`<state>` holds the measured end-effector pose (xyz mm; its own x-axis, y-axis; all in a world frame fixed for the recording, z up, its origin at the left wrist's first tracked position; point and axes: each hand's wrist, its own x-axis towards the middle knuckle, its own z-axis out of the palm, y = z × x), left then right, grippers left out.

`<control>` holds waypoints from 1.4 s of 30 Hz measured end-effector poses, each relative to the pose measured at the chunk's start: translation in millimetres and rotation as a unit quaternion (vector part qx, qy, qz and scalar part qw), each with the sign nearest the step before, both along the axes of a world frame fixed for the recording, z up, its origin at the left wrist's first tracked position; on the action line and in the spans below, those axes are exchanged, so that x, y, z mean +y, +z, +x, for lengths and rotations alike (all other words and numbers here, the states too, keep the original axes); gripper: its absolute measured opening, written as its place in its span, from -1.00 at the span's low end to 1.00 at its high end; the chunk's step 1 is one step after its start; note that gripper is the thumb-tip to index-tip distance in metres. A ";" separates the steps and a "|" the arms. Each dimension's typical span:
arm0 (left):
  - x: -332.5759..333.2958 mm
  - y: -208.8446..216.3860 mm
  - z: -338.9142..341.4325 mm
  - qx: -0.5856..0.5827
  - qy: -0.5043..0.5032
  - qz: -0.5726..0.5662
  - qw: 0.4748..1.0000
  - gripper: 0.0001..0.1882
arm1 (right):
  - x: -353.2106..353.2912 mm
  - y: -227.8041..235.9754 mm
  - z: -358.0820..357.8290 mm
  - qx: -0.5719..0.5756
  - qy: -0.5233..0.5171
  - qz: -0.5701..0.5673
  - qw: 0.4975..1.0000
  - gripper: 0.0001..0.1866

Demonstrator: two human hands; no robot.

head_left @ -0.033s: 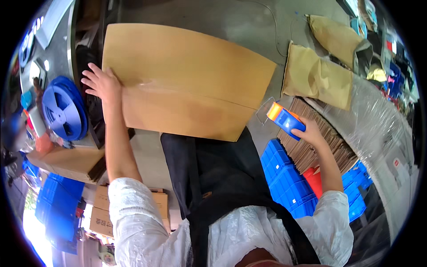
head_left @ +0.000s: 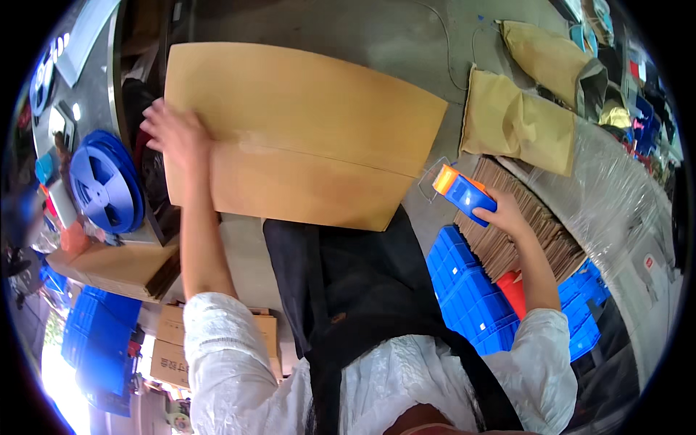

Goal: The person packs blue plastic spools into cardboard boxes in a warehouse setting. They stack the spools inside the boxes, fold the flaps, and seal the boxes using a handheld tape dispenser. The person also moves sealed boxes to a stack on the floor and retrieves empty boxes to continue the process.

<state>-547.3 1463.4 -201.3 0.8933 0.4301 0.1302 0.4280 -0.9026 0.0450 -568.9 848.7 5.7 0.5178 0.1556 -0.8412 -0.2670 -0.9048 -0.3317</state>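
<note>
At upper left, the blurred left hand [head_left: 177,134] spreads open over a cardboard box [head_left: 312,138], seemingly steadying it but gripping nothing; the box fills upper centre. Right of centre, the right hand [head_left: 504,212] closes around a blue-and-orange handheld tool [head_left: 466,193], apparently held clear. Blue crates [head_left: 467,286] and stacked cardboard sheets [head_left: 496,250] crowd the space beneath.

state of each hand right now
Left hand: open, over the large brown cardboard box.
Right hand: closed, holding a boxy blue-and-orange handheld tool.
</note>
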 end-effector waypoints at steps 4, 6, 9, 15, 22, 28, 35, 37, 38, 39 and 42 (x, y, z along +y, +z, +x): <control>-200.2 46.3 -2.3 0.101 -0.290 -0.172 0.936 -0.37 | -9.1 -10.9 -4.5 0.006 -0.001 0.023 1.000 -0.44; -270.0 66.9 -13.2 0.176 -0.378 -0.218 0.882 -0.37 | -14.8 -13.0 -12.1 0.011 -0.016 0.037 0.999 -0.43; -303.6 56.0 -28.6 0.195 -0.409 -0.219 0.864 -0.33 | -15.2 -14.7 -16.0 0.013 -0.001 0.036 0.999 -0.41; -311.8 22.1 -39.1 0.177 -0.435 -0.156 0.869 -0.30 | -19.5 -48.3 -28.3 -0.006 0.080 0.025 0.996 -0.45; -312.5 24.0 -38.0 0.193 -0.433 -0.148 0.868 -0.29 | -78.2 -50.0 -40.7 -0.051 0.127 -0.087 0.987 -0.51; -308.3 31.7 -32.2 0.201 -0.437 -0.140 0.865 -0.28 | 69.5 -201.1 -43.2 -0.063 0.051 -0.163 0.983 -0.47; -296.9 30.4 -33.0 0.119 -0.451 -0.184 0.865 -0.31 | 82.5 -237.4 -101.0 -0.134 -0.438 -0.008 0.889 -0.48; -292.4 28.6 -31.1 0.105 -0.449 -0.154 0.874 -0.32 | 130.9 -222.4 -78.5 -0.214 -0.648 0.067 0.728 -0.51; -291.1 26.9 -33.9 0.104 -0.450 -0.157 0.873 -0.33 | 166.5 -198.2 -56.4 -0.236 -0.708 0.054 0.663 -0.51; -290.2 26.9 -35.2 0.102 -0.453 -0.161 0.871 -0.33 | 193.1 -179.6 -39.1 -0.258 -0.764 0.040 0.591 -0.51; -251.1 20.8 -32.4 0.100 -0.495 -0.179 0.845 -0.36 | 222.1 -166.9 -17.9 -0.317 -0.771 0.005 0.552 -0.49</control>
<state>-579.7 1212.2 -180.5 0.8275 -0.5596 -0.0454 -0.4964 -0.7671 0.4063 -586.8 1070.8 -161.2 0.2299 -0.8786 -0.4186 -0.5450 0.2401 -0.8033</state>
